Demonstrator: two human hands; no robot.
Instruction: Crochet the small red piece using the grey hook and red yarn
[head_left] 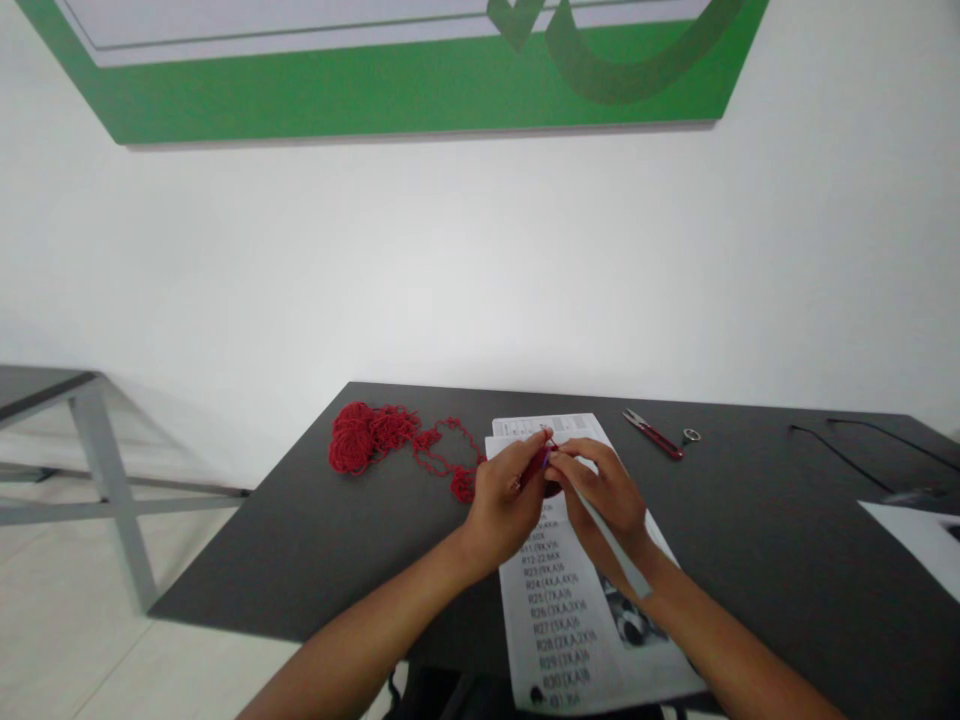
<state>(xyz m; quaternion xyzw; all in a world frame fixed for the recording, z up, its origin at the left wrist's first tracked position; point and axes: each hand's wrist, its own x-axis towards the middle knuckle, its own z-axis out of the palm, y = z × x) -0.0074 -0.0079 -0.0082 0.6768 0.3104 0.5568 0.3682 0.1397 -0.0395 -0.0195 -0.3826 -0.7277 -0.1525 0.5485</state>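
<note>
My left hand [506, 495] is closed on a small red crochet piece [534, 465], most of it hidden by the fingers. My right hand [604, 490] pinches a crochet hook [622, 555]; its pale grey handle runs back across the palm to the wrist, and a bit of purple shows near the fingertips. Both hands meet above a printed pattern sheet [551, 620] with rows of text and a photo. Red yarn [463, 485] trails over the table on the left, leading to a loose red yarn ball [352, 440].
On the dark table [750, 560], red-handled thread snips [656, 437] with a small ring [691, 436] lie beyond my right hand. Eyeglasses [892, 490] and another paper [915, 540] rest at the far right. A white wall [420, 270] stands behind the table.
</note>
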